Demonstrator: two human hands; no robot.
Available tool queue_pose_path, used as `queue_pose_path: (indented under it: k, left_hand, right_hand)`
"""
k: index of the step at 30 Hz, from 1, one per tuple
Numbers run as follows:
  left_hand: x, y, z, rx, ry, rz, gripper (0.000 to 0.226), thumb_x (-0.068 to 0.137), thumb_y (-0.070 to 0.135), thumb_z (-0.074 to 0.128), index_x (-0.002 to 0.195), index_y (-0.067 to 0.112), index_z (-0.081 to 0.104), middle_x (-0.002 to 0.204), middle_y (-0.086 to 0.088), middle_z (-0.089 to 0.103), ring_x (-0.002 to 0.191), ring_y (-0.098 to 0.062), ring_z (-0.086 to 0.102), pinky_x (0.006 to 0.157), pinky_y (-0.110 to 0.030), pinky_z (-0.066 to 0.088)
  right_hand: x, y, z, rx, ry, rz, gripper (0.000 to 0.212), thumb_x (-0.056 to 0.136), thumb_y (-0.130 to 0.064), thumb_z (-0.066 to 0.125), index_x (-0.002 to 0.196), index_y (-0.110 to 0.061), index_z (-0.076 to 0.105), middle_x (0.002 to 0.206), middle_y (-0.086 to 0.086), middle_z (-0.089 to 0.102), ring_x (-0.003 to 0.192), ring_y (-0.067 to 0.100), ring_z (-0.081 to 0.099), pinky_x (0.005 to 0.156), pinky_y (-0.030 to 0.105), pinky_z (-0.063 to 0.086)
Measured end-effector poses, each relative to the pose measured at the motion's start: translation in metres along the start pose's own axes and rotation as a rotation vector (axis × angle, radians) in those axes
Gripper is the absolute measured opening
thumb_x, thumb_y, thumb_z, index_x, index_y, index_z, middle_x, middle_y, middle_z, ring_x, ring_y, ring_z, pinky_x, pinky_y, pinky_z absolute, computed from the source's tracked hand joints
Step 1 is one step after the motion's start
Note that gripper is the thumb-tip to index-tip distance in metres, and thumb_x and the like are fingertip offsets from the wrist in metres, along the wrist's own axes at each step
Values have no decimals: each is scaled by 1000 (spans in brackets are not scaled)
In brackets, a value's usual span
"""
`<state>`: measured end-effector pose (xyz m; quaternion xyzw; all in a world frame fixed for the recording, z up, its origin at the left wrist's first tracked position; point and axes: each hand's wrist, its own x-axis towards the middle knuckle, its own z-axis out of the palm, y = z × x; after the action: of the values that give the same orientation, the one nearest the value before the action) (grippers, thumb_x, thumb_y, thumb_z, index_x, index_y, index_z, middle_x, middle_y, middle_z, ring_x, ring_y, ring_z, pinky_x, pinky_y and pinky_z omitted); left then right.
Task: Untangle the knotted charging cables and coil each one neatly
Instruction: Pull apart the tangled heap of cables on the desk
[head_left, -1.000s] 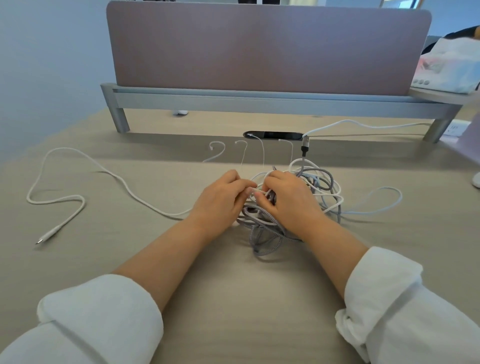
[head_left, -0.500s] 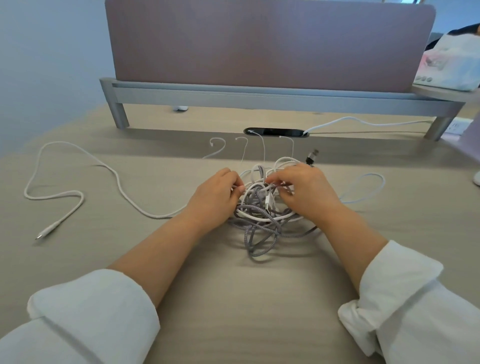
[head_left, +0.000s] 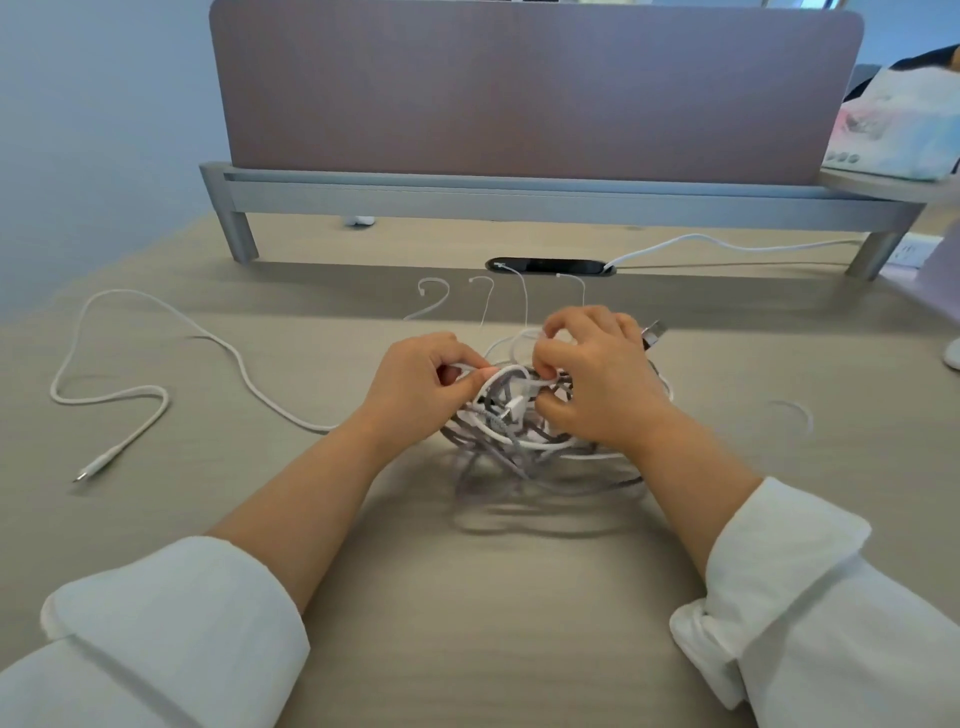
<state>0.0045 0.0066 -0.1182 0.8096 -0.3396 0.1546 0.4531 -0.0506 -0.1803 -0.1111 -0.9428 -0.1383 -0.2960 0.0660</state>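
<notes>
A knot of white and grey braided charging cables (head_left: 514, 441) hangs just above the wooden desk (head_left: 467, 597), casting a shadow below. My left hand (head_left: 415, 387) pinches a white cable strand at the knot's left side. My right hand (head_left: 597, 379) grips strands at the top right of the knot, fingers curled. One long white cable (head_left: 156, 400) trails from the knot out to the left, and its plug end (head_left: 88, 470) lies on the desk. A metal USB plug (head_left: 653, 332) sticks out behind my right hand.
A brown divider panel (head_left: 519, 88) on a grey metal frame stands across the back of the desk. A black cable slot (head_left: 545, 266) sits below it with a white cable (head_left: 701, 241) running right. Thin white cable ends (head_left: 431, 291) curl behind the knot. A pastel bag (head_left: 904, 124) rests at the far right.
Both hands lifted the knot slightly off the desk and pulled apart a little. The loose white loop at the right was drawn in towards the knot.
</notes>
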Motion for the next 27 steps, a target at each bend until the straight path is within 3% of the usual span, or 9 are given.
queue_pose_path:
  k: [4,8,12,15,18,22,27]
  left_hand:
    - [1,2,-4,-14,171,-12,6,75,30,65,74,25,68,52,8,43,52,-2,43,53,-9,29]
    - [2,2,-4,18,273,-24,6,77,29,64,75,25,67,57,10,46,56,1,47,55,-7,31]
    - [3,-3,-6,52,340,-68,6,79,31,62,75,28,65,62,2,54,57,-3,48,57,-11,33]
    - [4,-1,-7,33,360,-137,10,83,30,64,75,25,64,64,-2,58,57,-7,48,59,-19,39]
    - [6,-4,-10,25,186,-288,11,87,25,63,76,22,62,66,9,60,55,-4,54,58,-13,41]
    - [4,-8,-13,37,-210,-355,24,84,13,65,65,28,60,62,7,60,59,-14,54,66,-26,44]
    - [7,-2,-17,36,-218,-274,34,80,-2,61,62,26,58,58,6,57,55,-4,48,61,-20,41]
  right_hand:
    - [5,-1,-5,-57,142,-29,6,66,-22,61,65,-17,58,81,6,53,72,26,45,68,30,29]
    - [8,0,-6,-11,153,-39,18,68,-30,67,61,-15,59,64,1,51,59,18,38,57,24,29]
    - [6,4,-5,55,64,39,21,78,-29,71,68,-13,61,69,-2,48,66,21,46,56,26,31]
    - [7,1,-5,198,14,30,14,82,-17,68,75,-8,60,74,2,53,70,17,44,59,28,36]
    - [5,0,-3,346,18,41,6,86,-8,60,80,-6,58,75,-3,52,68,17,46,63,29,40]
    - [1,-2,1,425,73,141,10,92,-13,53,86,-5,56,63,-1,53,56,21,42,56,29,35]
    - [3,-12,-1,482,290,241,11,91,-20,54,83,-14,57,62,0,52,55,17,44,54,26,37]
